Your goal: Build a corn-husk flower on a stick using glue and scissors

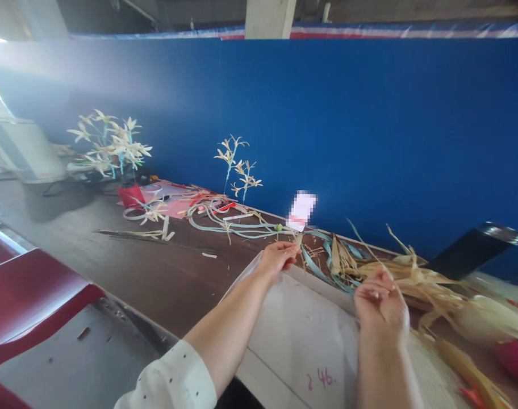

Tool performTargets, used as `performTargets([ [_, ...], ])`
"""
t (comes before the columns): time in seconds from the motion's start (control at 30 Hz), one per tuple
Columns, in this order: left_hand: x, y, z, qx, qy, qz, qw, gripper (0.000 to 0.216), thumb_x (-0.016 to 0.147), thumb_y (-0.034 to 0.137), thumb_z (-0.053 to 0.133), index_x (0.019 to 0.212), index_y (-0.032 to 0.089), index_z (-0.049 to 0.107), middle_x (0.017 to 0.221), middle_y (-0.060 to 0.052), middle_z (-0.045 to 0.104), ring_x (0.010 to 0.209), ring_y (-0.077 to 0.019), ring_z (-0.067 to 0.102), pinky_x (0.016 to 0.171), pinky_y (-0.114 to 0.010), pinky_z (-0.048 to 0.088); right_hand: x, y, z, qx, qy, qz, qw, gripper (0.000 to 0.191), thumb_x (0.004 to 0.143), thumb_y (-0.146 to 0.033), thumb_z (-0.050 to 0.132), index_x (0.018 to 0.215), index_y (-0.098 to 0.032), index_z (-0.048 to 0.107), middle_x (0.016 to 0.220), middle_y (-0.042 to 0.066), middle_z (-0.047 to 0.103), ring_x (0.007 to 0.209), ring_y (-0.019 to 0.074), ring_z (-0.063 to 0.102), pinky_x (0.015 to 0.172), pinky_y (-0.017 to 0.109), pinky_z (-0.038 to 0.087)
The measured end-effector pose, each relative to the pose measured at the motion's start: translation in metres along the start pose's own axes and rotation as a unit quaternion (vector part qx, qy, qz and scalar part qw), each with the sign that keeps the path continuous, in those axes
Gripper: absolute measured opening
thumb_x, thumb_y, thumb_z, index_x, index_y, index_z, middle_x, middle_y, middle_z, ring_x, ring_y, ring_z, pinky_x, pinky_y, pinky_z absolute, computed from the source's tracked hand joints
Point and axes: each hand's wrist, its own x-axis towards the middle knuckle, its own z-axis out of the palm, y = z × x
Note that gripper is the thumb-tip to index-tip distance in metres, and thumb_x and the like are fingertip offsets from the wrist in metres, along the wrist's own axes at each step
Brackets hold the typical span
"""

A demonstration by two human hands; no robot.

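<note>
My left hand [279,258] is closed in a pinch on a small pale husk piece [299,240], just in front of a blurred-out pinkish-white card [301,211]. To its right, my right hand [381,301] is raised with the fingers closed on a thin strand [365,244] that slants up and to the left. Both hands are over a white board [299,324] with handwritten red figures. Behind the right hand lie dried corn husks [344,258] and light blue strips [316,267]. Motion smears the right fingers a little.
Husk flowers on blue stems [114,142] stand at the left, with two smaller flower sprays [229,156] nearer the middle. Coiled blue strips [242,230] and red paper [132,196] lie along the blue wall. A dark cylinder [472,250] leans at right; a red chair [37,295] is at lower left.
</note>
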Motion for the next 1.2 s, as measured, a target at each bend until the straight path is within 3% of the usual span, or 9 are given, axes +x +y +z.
performTargets([
  [0.13,-0.004,0.001,0.000,0.008,-0.039,0.002,0.999,0.035,0.065,0.041,0.073,0.086,0.013,0.067,0.096,-0.007,0.069,0.058,-0.0048,0.053,0.048,-0.016,0.033,0.012,0.003,-0.006,-0.116,0.035,0.015,0.993,0.024,0.073,-0.001,0.047,0.089,-0.016,0.056,0.074,0.000,0.061,0.041,0.0019,0.049,0.035,0.007,0.043],
  [0.23,-0.004,0.001,0.001,0.007,-0.045,-0.005,0.999,0.035,0.065,0.040,0.074,0.085,0.013,0.065,0.094,-0.008,0.070,0.056,-0.0046,0.053,0.047,-0.016,0.033,0.010,0.004,-0.005,-0.112,0.054,0.008,0.992,0.024,0.070,0.000,0.046,0.088,-0.014,0.055,0.081,0.001,0.062,0.042,-0.0007,0.047,0.036,0.005,0.041],
  [0.37,-0.003,0.002,0.003,0.017,-0.048,-0.013,0.999,0.030,0.066,0.033,0.074,0.084,0.012,0.062,0.091,-0.008,0.070,0.054,-0.0040,0.052,0.047,-0.017,0.033,0.002,0.007,0.000,-0.118,0.022,-0.031,0.992,0.025,0.061,-0.004,0.061,0.084,-0.014,0.056,0.069,-0.007,0.056,0.039,-0.0021,0.040,0.033,0.006,0.034],
  [0.47,-0.005,0.002,0.004,0.025,-0.065,-0.023,0.997,0.028,0.066,0.027,0.073,0.087,0.013,0.061,0.091,-0.008,0.069,0.054,-0.0033,0.051,0.048,-0.016,0.034,-0.003,0.018,0.006,-0.208,0.021,-0.051,0.977,0.029,0.057,-0.012,0.071,0.085,-0.014,0.062,0.066,-0.006,0.055,0.041,-0.0002,0.038,0.033,0.009,0.031],
  [0.63,-0.009,0.004,0.005,0.048,-0.126,-0.016,0.991,0.039,0.065,0.031,0.075,0.096,0.014,0.058,0.084,-0.005,0.068,0.055,-0.0039,0.051,0.048,-0.016,0.034,-0.010,0.049,0.008,-0.422,0.009,-0.065,0.904,0.041,0.055,-0.034,0.080,0.089,-0.013,0.069,0.077,0.003,0.064,0.048,0.0045,0.043,0.036,0.014,0.029],
  [0.83,-0.011,0.003,0.007,0.096,-0.174,-0.001,0.980,0.047,0.063,0.038,0.076,0.100,0.014,0.058,0.069,0.000,0.061,0.054,-0.0057,0.051,0.050,-0.018,0.035,-0.015,0.069,0.005,-0.594,-0.065,-0.060,0.799,0.041,0.060,-0.049,0.076,0.084,-0.016,0.072,0.048,-0.005,0.048,0.041,0.0068,0.035,0.038,0.019,0.025],
  [0.9,-0.011,0.002,0.007,0.110,-0.192,-0.004,0.975,0.046,0.064,0.037,0.075,0.101,0.015,0.060,0.074,-0.002,0.064,0.055,-0.0061,0.051,0.050,-0.018,0.036,-0.016,0.070,0.007,-0.585,-0.037,-0.079,0.806,0.039,0.059,-0.048,0.077,0.080,-0.015,0.071,0.045,-0.006,0.045,0.041,0.0065,0.034,0.038,0.019,0.024],
  [1.07,-0.012,-0.001,0.005,0.180,-0.238,-0.039,0.954,0.035,0.064,0.031,0.073,0.095,0.018,0.067,0.083,-0.003,0.069,0.061,-0.0085,0.054,0.053,-0.019,0.038,-0.015,0.069,0.011,-0.464,0.042,-0.083,0.881,0.041,0.051,-0.042,0.083,0.078,-0.015,0.069,0.059,-0.002,0.059,0.042,0.0041,0.037,0.037,0.016,0.026],
  [1.2,-0.010,-0.003,0.004,0.198,-0.260,-0.040,0.944,0.028,0.067,0.033,0.069,0.091,0.020,0.071,0.084,-0.003,0.070,0.064,-0.0093,0.055,0.054,-0.019,0.040,-0.013,0.066,0.012,-0.422,0.052,-0.091,0.901,0.041,0.048,-0.038,0.085,0.077,-0.014,0.068,0.072,0.002,0.065,0.044,0.0028,0.040,0.035,0.013,0.028],
])
